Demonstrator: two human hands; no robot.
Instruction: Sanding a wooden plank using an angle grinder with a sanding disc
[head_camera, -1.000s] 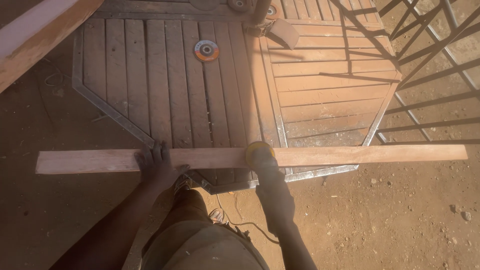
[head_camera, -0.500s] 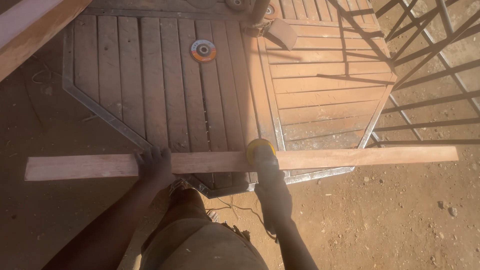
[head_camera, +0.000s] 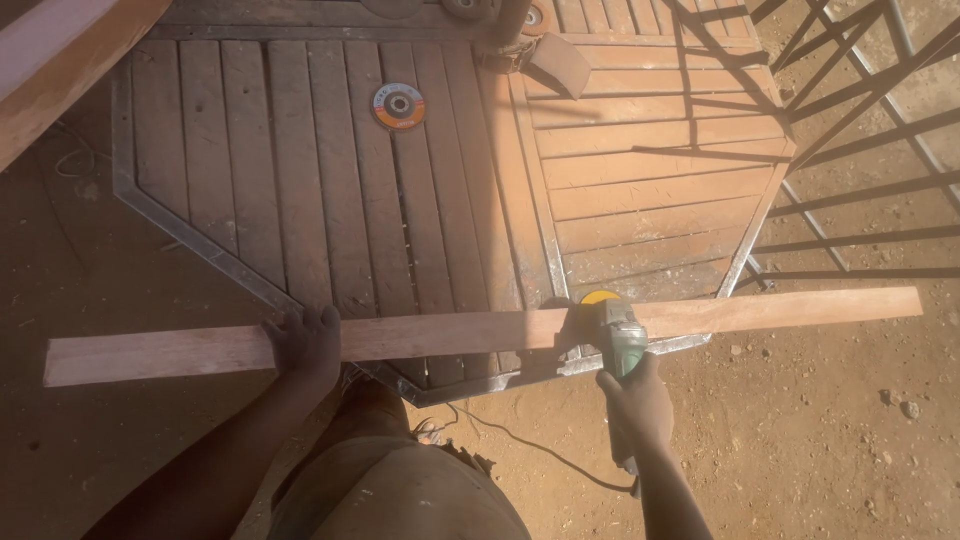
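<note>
Head view, looking down. A long plank (head_camera: 480, 332) runs from 9 o'clock to 3 o'clock across the lower middle of the frame, its right end slightly higher than its left. The left hand (head_camera: 305, 343) is clamped over the plank left of centre, fingers curled over its far edge. The right hand (head_camera: 635, 400) is closed around the body of a green grinder (head_camera: 615, 335), just right of centre at about 5 o'clock; the grinder's yellow-capped head rests against the plank, touching its near edge. A cord (head_camera: 520, 445) trails from the grinder across the dirt (head_camera: 820, 450) toward 6 o'clock, beside the person's knee (head_camera: 390, 490).

Beneath and beyond the plank, toward 12 o'clock, lies a slatted wooden panel (head_camera: 300, 170) in a metal frame (head_camera: 200, 240), its left half in shade, its right half in sunlight. A loose disc (head_camera: 398, 106) lies on the slats at 12 o'clock, well apart from both hands. A second board (head_camera: 60, 60) crosses the corner at 10 o'clock. Metal bars (head_camera: 860, 120) and their shadows fill the 2 o'clock corner.
</note>
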